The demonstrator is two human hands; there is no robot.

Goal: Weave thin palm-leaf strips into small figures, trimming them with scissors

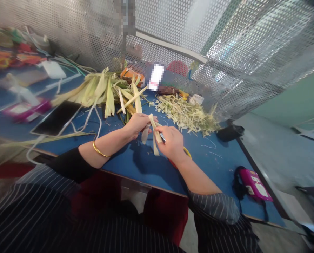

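My left hand [139, 125] pinches a pale corn husk strip [155, 130] above the blue table. The strip slants down toward my right hand [172, 141], and other pale ends of husk hang below the fingers. Closed in my right hand is a small tool with a shiny metal part [162, 137]; the fingers hide most of it, so I cannot tell its kind. Both hands are close together, with the strip between them. Partly behind my right wrist is a round thing with a yellow and red rim [187, 152].
A pile of dried husks [96, 89] lies at the back left, and a heap of shredded husk [187, 114] at the back right. A dark-screened phone [57, 118] with a white cable lies left. A black cylinder [231, 133] and magenta box [255, 184] sit on the right.
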